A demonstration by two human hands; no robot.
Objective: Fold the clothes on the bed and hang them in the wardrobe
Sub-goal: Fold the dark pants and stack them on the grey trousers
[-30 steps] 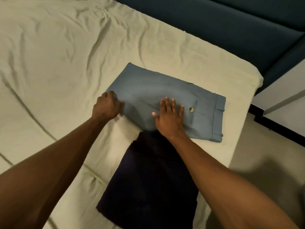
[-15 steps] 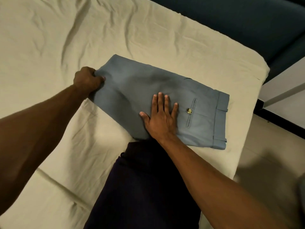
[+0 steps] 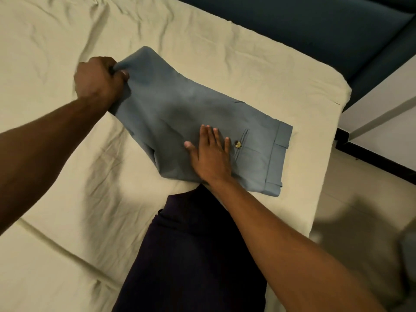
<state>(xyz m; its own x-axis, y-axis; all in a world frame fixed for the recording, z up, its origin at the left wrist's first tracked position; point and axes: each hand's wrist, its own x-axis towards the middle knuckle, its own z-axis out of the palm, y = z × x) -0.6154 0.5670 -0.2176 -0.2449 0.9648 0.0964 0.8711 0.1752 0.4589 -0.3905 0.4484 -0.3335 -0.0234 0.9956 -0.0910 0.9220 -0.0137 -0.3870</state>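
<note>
While right hand (image 3: 210,157) presses, left hand (image 3: 99,78) grips smooth blue trousers (image 3: 180,113).

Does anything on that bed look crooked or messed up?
Only slightly: the folded blue-grey trousers lie askew, their far end bunched and lifted in the left hand, while the right hand presses them flat. The beige bedsheet is wrinkled. Nothing looks damaged.

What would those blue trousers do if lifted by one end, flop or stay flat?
Probably flop: where the left hand grips the blue trousers, the cloth bunches and sags. They look light, rising with one hand. The right hand pressing flat suggests they might otherwise slide on the sheet.
</note>
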